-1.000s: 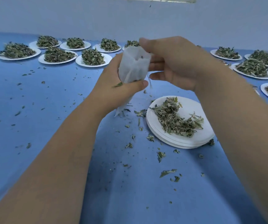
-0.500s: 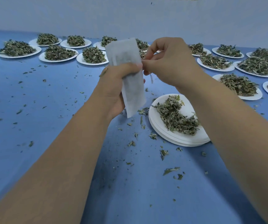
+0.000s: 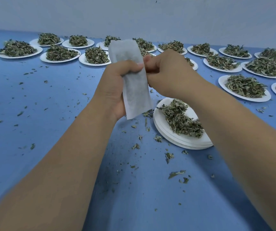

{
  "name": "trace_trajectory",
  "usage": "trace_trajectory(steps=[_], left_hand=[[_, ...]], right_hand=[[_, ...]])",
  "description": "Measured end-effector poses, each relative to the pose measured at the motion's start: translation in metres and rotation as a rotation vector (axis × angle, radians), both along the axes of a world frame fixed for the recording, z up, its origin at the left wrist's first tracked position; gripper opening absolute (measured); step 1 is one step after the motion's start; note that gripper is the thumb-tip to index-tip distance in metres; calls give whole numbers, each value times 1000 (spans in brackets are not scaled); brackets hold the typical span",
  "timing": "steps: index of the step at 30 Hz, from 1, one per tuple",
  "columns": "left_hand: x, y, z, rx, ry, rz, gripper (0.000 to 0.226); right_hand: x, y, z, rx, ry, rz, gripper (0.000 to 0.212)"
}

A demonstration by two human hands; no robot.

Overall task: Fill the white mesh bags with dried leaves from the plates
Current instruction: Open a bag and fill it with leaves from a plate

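A flat white mesh bag stands upright in the air at the centre of the view. My left hand grips it around the middle, thumb across its front. My right hand pinches the bag's right edge just beside that thumb. Below and to the right, a stack of white plates lies on the blue table with a loose heap of dried leaves on top. My right forearm covers the stack's right side.
Several white plates heaped with dried leaves line the back of the table, such as one at far left and one at right. Leaf crumbs are scattered over the blue surface. A pale wall rises behind the plates.
The bag went from crumpled in my left fist to straight and upright. My right hand came down from the bag's top to pinch its right edge.
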State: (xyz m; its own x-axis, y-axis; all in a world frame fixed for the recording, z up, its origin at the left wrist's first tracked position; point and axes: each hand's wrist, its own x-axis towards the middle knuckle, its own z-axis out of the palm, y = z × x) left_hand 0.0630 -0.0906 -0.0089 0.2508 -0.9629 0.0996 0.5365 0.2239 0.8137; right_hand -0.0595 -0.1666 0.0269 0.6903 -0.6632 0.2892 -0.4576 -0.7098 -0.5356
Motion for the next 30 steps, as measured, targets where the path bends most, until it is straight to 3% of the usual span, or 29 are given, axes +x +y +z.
trace_trajectory(steps=[2,4,7,9,11,14,20,30], left_hand=[[1,-1,1,-9,-25,82,17],[3,0,5,-23,-214,253,25],[5,4,7,38,-872,558,32],[4,6,3,46,-1314,536,29],[-1,6,-1,60,-1535,389,27],[-8,4,-4,84,-1643,251,28],[-9,6,-6,86,-1713,152,32],[-18,5,-3,95,-1855,219,36]], right_hand=[[-9,3,3,-28,125,-6,22],[-25,2,6,-65,195,-29,19],[-65,-3,14,-35,326,53,47],[-91,-1,17,94,547,152,70],[-107,0,13,154,679,213,77],[-110,0,1,123,632,237,67],[-107,2,-13,-12,373,128,26],[-115,8,-8,-74,-30,-78,25]])
